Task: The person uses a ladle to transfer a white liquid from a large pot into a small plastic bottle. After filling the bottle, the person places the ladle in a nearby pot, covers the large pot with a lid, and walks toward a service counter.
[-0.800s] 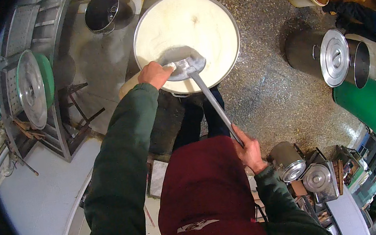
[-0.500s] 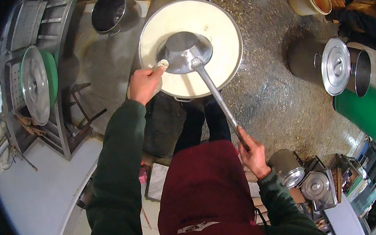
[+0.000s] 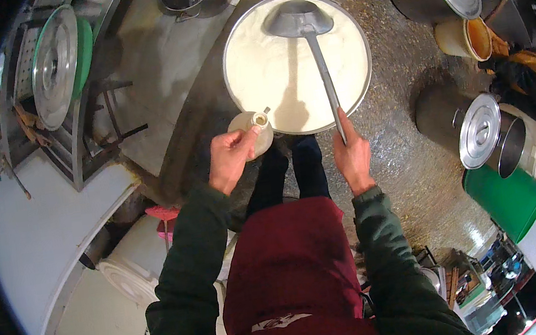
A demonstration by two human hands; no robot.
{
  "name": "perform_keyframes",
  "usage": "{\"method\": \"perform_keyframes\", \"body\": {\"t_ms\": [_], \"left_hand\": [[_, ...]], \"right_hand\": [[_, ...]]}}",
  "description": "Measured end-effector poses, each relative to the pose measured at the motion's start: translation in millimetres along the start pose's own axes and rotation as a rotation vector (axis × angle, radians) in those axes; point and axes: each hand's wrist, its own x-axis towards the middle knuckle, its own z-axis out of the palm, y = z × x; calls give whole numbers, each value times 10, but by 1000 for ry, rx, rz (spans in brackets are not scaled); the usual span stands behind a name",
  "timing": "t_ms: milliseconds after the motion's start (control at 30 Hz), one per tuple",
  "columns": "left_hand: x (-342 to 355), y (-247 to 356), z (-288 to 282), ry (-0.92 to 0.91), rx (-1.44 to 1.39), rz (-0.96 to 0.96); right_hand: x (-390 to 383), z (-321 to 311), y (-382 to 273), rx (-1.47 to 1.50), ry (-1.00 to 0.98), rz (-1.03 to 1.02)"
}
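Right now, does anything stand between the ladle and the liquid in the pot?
Nothing visible: the right hand holds the ladle over the liquid; the jug in the left hand is at the pot's near rim.

Light fell from overhead and beyond my work, throwing the shadow of my long-handled grey metal ladle (image 3: 318, 61) back toward me across the smooth, pale cream liquid (image 3: 252, 62), the brightest broad patch in view. The wet, speckled stone floor (image 3: 395, 112) shone in scattered glints, harshest at lower right, and the round, shiny steel lid (image 3: 480, 131) caught highlights too. My dark green fabric sleeves (image 3: 184, 278) sank into dimness. The fisheye lens bowed the plain white wall (image 3: 54, 220), and black closed in around the rim. My bare hands (image 3: 354, 157) looked fairly clear; small clutter at lower right went soft.
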Motion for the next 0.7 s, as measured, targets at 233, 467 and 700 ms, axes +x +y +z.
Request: {"method": "perform_keyframes", "body": {"t_ms": [233, 467, 700], "left_hand": [[-452, -55, -108, 67, -12, 4], [-694, -179, -281, 143, -36, -141], [-776, -467, -393, 212, -196, -111]], "right_hand": [[870, 4, -228, -196, -130, -6], [1642, 139, -307, -239, -277, 27], [1861, 352, -342, -155, -445, 226]]}}
